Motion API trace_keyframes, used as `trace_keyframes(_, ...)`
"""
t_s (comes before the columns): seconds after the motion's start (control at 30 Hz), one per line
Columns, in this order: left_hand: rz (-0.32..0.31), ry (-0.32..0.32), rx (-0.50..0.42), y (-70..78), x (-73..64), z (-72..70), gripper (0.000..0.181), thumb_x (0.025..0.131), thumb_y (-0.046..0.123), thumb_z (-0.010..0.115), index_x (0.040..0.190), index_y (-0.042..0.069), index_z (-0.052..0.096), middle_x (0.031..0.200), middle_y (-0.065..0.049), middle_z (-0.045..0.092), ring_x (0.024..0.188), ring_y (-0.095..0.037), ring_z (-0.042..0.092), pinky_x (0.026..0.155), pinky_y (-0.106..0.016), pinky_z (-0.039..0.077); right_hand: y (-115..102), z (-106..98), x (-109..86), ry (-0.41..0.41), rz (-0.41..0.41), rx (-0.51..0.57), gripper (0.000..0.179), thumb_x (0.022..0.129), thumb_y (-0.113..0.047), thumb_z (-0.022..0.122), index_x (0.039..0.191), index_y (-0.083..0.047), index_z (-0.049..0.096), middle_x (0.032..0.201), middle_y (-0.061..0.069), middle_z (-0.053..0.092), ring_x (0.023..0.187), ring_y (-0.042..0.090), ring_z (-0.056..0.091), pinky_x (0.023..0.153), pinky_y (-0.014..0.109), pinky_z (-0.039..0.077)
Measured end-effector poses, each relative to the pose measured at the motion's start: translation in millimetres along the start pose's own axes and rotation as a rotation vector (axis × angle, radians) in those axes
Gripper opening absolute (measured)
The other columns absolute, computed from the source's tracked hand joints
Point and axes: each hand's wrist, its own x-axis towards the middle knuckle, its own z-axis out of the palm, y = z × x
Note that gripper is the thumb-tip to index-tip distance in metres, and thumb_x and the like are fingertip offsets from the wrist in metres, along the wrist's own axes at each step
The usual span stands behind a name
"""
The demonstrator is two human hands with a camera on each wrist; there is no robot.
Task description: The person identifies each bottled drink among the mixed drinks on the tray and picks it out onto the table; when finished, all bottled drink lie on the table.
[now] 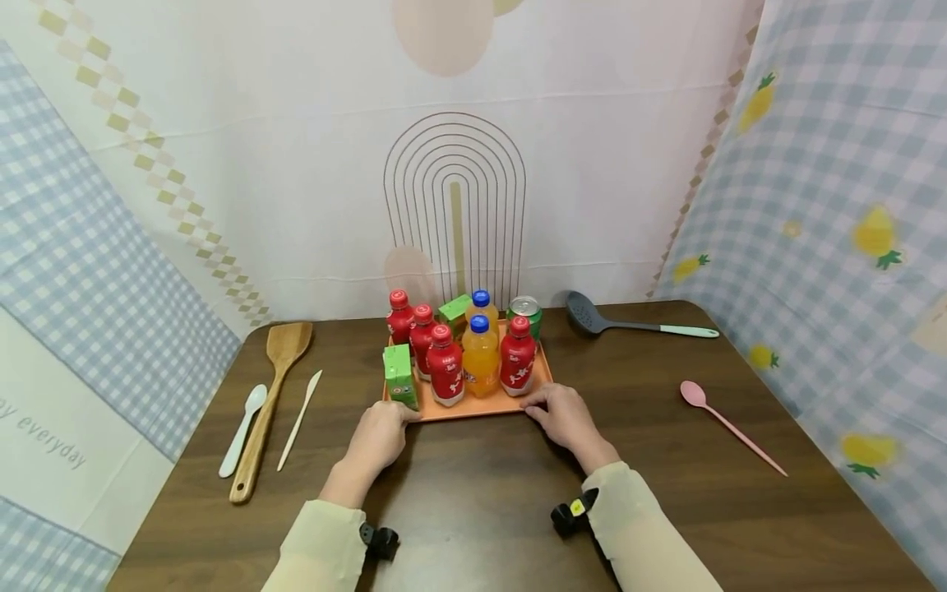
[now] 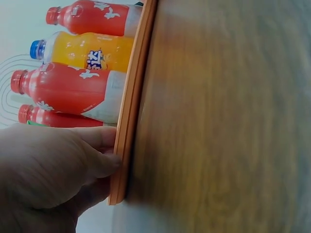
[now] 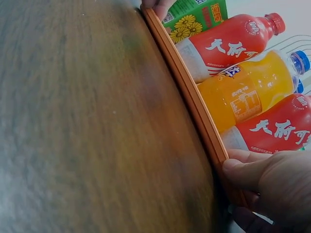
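Note:
An orange tray [image 1: 491, 405] stands at the back middle of the table. My left hand [image 1: 379, 434] grips its near left corner, the thumb against the rim in the left wrist view. My right hand [image 1: 565, 418] grips the near right corner, thumb on the outer edge in the right wrist view. Upright on the tray are several red bottles [image 1: 446, 368], two orange soda bottles [image 1: 480, 362] with blue caps, two green drink cartons [image 1: 400, 378] and a green can [image 1: 524, 309]. The front bottles partly hide those behind. Some fingers of each hand are hidden by the tray.
On the left lie a wooden spatula [image 1: 277, 386], a white spoon [image 1: 242, 432] and a pale knife [image 1: 299, 419]. A dark skimmer [image 1: 588, 316] lies at the back right, a pink spoon [image 1: 728, 423] nearer. Cloth curtains [image 1: 318, 164] hang behind and beside the table [image 1: 459, 493].

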Motion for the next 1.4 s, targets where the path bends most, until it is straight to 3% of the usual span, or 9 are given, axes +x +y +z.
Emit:
trace_keyframes(0.27,0.002,0.07,-0.05,1.4,-9.9,7.0,0.025,0.083,-0.004,0.068,0.094,0.015,0.079,0.093,0.0,0.072,0.091,-0.022,0.066,0.079,-0.042,0.053,2,-4,-10.4,-0.001,0.002,0.039,0.009,0.082,-0.013,0.077,0.085,-0.022,0.078,0.081,-0.012,0.064,0.076,0.011,0.055,0.076,0.034,0.048)
trace_keyframes(0.63,0.024,0.161,-0.251,-8.8,-22.4,16.8,0.018,0.081,0.0,0.074,0.094,0.012,0.078,0.093,0.002,0.071,0.094,-0.017,0.064,0.085,-0.039,0.051,6,-1,-13.1,-0.022,-0.005,0.068,0.01,0.082,-0.015,0.077,0.085,-0.024,0.077,0.082,-0.013,0.063,0.076,0.01,0.055,0.076,0.033,0.048)
trace_keyframes(0.77,0.049,0.249,-0.28,-11.5,-22.0,19.5,0.012,0.079,0.004,0.077,0.088,0.011,0.078,0.089,0.003,0.071,0.09,-0.017,0.063,0.081,-0.038,0.051,7,-2,-12.8,-0.018,-0.004,0.077,0.01,0.082,-0.014,0.077,0.085,-0.024,0.077,0.082,-0.012,0.063,0.077,0.01,0.055,0.077,0.034,0.048)
trace_keyframes(0.9,0.032,0.373,-0.277,-17.0,-20.3,22.4,0.008,0.076,0.005,0.081,0.08,0.011,0.077,0.081,0.003,0.071,0.085,-0.018,0.061,0.078,-0.038,0.048,7,-3,-11.4,-0.022,-0.001,0.08,0.009,0.082,-0.014,0.076,0.086,-0.023,0.078,0.082,-0.012,0.063,0.077,0.011,0.055,0.077,0.033,0.048)
trace_keyframes(0.97,0.019,0.404,-0.274,-19.3,-20.1,23.2,0.008,0.075,0.005,0.082,0.078,0.011,0.077,0.08,0.003,0.071,0.084,-0.019,0.06,0.078,-0.039,0.047,7,-4,-11.2,-0.028,0.002,0.081,0.009,0.083,-0.015,0.076,0.087,-0.023,0.078,0.082,-0.012,0.063,0.077,0.011,0.055,0.077,0.033,0.048)
trace_keyframes(1.4,0.01,0.379,-0.296,-22.4,-21.3,25.4,0.012,0.075,0.002,0.081,0.079,0.013,0.077,0.082,0.003,0.07,0.088,-0.02,0.059,0.079,-0.038,0.047,5,-5,-11.3,-0.051,0.032,0.096,0.01,0.083,-0.016,0.076,0.09,-0.023,0.078,0.085,-0.01,0.064,0.08,0.014,0.055,0.078,0.034,0.048)
